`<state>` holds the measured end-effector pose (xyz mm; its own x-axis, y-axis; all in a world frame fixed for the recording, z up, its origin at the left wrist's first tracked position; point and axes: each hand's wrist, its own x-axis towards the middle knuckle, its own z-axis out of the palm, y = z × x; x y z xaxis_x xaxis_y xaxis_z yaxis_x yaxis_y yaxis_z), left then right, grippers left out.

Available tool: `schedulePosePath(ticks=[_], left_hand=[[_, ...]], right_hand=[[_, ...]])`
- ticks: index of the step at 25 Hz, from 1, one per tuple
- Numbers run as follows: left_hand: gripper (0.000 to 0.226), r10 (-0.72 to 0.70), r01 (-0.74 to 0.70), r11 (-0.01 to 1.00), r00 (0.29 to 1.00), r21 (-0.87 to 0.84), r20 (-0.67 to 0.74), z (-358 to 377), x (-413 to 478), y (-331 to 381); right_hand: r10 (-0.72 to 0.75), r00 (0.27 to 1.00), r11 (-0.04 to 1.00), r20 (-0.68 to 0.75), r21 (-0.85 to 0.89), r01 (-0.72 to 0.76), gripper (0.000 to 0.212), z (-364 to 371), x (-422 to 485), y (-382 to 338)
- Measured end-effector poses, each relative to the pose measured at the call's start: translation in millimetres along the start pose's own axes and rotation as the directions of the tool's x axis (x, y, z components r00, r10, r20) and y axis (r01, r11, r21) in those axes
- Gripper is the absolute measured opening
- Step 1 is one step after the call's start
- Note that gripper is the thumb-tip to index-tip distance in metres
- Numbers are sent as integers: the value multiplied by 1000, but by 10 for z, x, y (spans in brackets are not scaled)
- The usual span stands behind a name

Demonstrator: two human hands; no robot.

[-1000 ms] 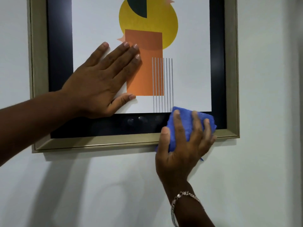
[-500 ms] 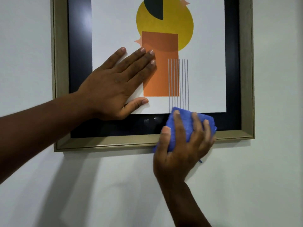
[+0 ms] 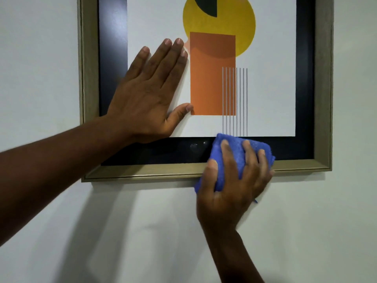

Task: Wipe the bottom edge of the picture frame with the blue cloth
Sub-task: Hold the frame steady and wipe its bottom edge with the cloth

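Note:
A picture frame (image 3: pixel 142 171) with a beige-gold moulding and a black inner border hangs on a white wall. Its print shows a yellow circle, an orange rectangle and thin grey lines. My left hand (image 3: pixel 149 94) lies flat and spread on the glass at the lower left of the print. My right hand (image 3: pixel 232 184) presses a folded blue cloth (image 3: pixel 234 152) against the frame's bottom edge, right of centre. The cloth covers the moulding and part of the black border there and hangs a little below the frame.
Plain white wall (image 3: pixel 306 231) surrounds the frame on the left, right and below. Shadows of my arms fall on the wall under the frame. Faint smudges (image 3: pixel 199 145) show on the black border left of the cloth.
The view has shifted so the frame sits further right and larger. Relative to the frame, the cloth has slid left along the bottom edge. My left hand stays flat on the glass.

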<state>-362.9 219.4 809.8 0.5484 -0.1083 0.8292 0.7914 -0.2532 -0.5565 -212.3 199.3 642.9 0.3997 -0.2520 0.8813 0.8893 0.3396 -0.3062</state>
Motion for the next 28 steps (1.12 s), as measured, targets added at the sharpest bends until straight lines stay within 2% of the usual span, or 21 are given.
schedulePosePath(ticks=[1, 4, 5, 8, 9, 11, 12, 15, 16, 18, 20, 22, 24, 25, 28], left_hand=[[87, 6, -6, 1000, 1000, -4, 5, -3, 8, -5], [89, 36, -36, 999, 999, 3, 18, -27, 32, -54], [90, 46, -46, 999, 999, 10, 16, -26, 38, -70], [91, 62, -62, 998, 998, 6, 22, -28, 70, -98], [91, 64, -64, 998, 998, 7, 18, -27, 71, -107], [90, 64, -64, 998, 998, 3, 13, -28, 64, -107], [91, 66, -66, 998, 998, 1, 10, -24, 62, -97], [91, 63, -63, 998, 998, -5, 14, -29, 69, -108], [91, 66, -65, 998, 998, -10, 23, -37, 75, -113], [92, 68, -67, 998, 997, -12, 32, -48, 74, -118], [92, 66, -66, 998, 997, -4, 28, -48, 61, -119], [92, 60, -60, 998, 998, -8, 30, -50, 60, -97], [92, 52, -51, 999, 998, -12, 42, -54, 64, -85], [92, 52, -51, 999, 998, -13, 47, -59, 68, -90], [91, 71, -70, 997, 997, -13, 37, -57, 63, -116]], right_hand=[[43, 999, 999, 9, 6, -43, 42, 21, -9, -93], [-123, 987, 992, 105, -7, 124, 41, -29, -168, -165], [-127, 987, 992, 99, -8, 129, 41, -40, -162, -129], [88, 996, 996, 11, 15, -88, 39, 82, -66, -283], [79, 997, 997, 19, 3, -79, 38, 108, -100, -363], [-98, 993, 995, 69, -17, 99, 38, 55, -203, -326], [-134, 988, 991, 73, -12, 135, 38, 15, -206, -246], [1, 1000, 1000, 13, 26, -1, 37, 110, -155, -328], [-18, 999, 1000, 43, 24, 17, 37, 146, -180, -448], [-208, 969, 978, 137, 43, 204, 35, 98, -322, -515], [-268, 956, 963, 119, 48, 264, 34, -13, -282, -239], [-99, 995, 995, 27, -1, 99, 34, -50, -119, -13], [65, 997, 998, -41, -8, -66, 37, 41, -85, -130], [36, 999, 999, -20, -15, -36, 39, 104, -146, -310], [-277, 948, 961, 154, 43, 274, 40, 199, -432, -758]])
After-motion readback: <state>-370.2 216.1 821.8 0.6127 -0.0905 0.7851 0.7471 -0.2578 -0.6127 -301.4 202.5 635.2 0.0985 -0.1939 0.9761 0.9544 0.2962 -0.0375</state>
